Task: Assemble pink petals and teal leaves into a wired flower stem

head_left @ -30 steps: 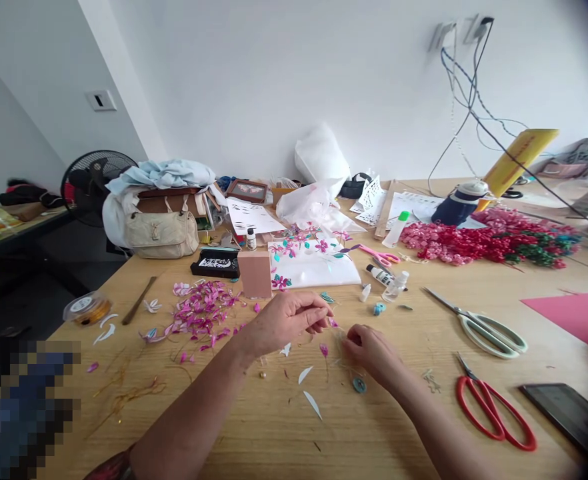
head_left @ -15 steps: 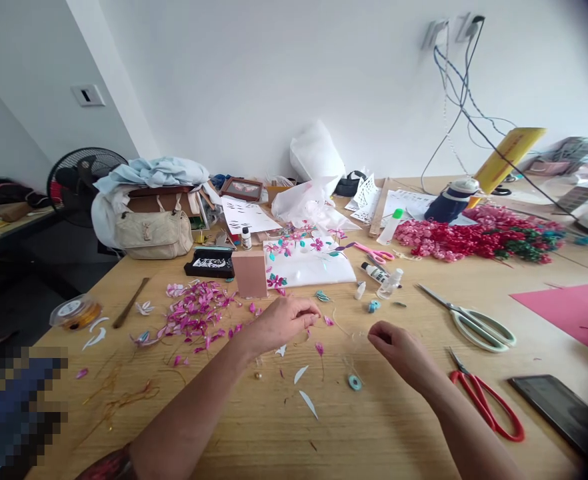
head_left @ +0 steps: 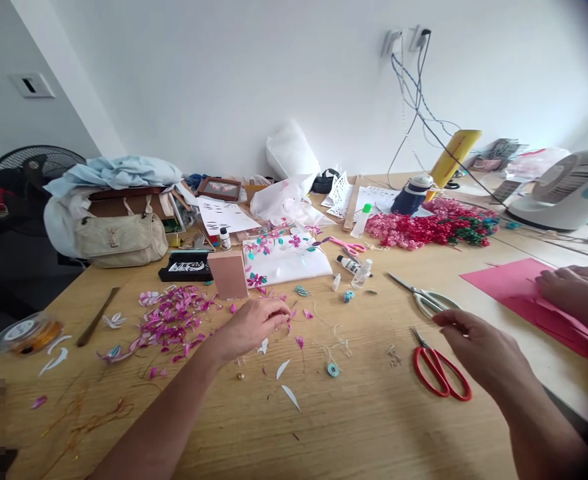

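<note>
My left hand [head_left: 254,328] is closed in a pinch above the table's middle. What its fingertips hold, if anything, is too small to make out. Loose pink petals [head_left: 174,320] lie to its left. Thin thread trails around a small blue spool [head_left: 333,370] between my hands. Over at the right, my right hand [head_left: 489,353] has its fingers curved but apart, at the handle end of the pale green scissors [head_left: 414,291]; whether it touches them I cannot tell. Red-handled scissors [head_left: 439,377] lie just left of that hand. White petal-shaped pieces [head_left: 290,397] rest nearer me.
Another person's hands [head_left: 574,293] rest on red paper [head_left: 494,277] at the right. A pink box [head_left: 228,275] stands beside white foam [head_left: 294,261] bearing flowers. Small bottles [head_left: 361,273], a wooden stick [head_left: 98,317], a lidded tub [head_left: 27,333] and red blossoms [head_left: 414,230] surround the work area.
My right hand has moved right, away from the thread, to the green scissors' handles. The view has turned right, bringing in another person's hands. My left hand keeps its pinch.
</note>
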A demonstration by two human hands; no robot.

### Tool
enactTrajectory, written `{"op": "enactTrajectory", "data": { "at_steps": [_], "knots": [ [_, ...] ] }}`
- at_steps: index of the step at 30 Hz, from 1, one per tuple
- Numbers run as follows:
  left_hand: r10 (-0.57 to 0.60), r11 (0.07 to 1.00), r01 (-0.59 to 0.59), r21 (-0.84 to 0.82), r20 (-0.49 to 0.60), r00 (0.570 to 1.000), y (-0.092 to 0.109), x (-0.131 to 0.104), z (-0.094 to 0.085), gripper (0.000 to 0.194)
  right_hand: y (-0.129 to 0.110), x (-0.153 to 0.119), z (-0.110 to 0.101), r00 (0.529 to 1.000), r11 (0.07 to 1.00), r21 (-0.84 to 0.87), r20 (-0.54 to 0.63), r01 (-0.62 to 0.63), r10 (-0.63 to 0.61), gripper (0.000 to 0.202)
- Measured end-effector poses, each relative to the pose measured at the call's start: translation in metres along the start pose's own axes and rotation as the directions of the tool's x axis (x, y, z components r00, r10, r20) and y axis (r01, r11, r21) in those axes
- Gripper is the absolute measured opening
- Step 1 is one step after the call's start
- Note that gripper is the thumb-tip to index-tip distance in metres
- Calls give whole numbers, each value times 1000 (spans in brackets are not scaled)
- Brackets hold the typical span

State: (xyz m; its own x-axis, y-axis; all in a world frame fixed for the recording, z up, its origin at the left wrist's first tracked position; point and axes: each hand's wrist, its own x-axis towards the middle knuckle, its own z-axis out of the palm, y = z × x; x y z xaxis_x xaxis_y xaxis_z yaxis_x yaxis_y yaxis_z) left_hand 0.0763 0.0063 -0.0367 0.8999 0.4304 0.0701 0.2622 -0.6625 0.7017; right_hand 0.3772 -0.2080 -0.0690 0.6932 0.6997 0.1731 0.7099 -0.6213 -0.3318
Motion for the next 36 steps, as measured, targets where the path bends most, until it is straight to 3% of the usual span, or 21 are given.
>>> {"op": "enactTrajectory", "data": {
  "at_steps": [4, 9, 16, 23, 27, 31, 33, 36],
  "knots": [
    [-38, 991, 31, -128, -53, 998, 1, -5, -10, 23, -2, -6, 13, 986, 998, -43, 161, -34, 41, 18],
    [-111, 950, 76, -303, -101, 989, 8, -13, -22, 25, -2, 6, 33, 961, 989, -136, 260, -61, 95, 17],
    [-101, 873, 42, -487, -95, 990, 28, -26, -30, 20, -14, 42, 64, 935, 972, -236, 344, -9, 92, 21],
    [-141, 847, -10, -531, -243, 960, 28, -39, -48, 19, -19, 52, 78, 941, 969, -231, 338, 85, -2, 21],
    [-179, 824, -52, -564, -347, 921, 15, -45, -56, 16, -22, 50, 58, 979, 971, -185, 164, 152, -122, 23],
    [-237, 755, -131, -643, -454, 859, 5, -44, -65, 13, -44, 42, 5, 977, 969, -131, -8, 211, -214, 16],
    [-245, 741, -173, -649, -501, 830, 6, -39, -67, 15, -68, 34, -22, 932, 937, -57, -93, 346, -350, 11],
    [-165, 831, -181, -527, -543, 823, 19, -30, -63, 22, -116, 20, -46, 785, 789, 43, -142, 613, -603, 11]
  ]
}}
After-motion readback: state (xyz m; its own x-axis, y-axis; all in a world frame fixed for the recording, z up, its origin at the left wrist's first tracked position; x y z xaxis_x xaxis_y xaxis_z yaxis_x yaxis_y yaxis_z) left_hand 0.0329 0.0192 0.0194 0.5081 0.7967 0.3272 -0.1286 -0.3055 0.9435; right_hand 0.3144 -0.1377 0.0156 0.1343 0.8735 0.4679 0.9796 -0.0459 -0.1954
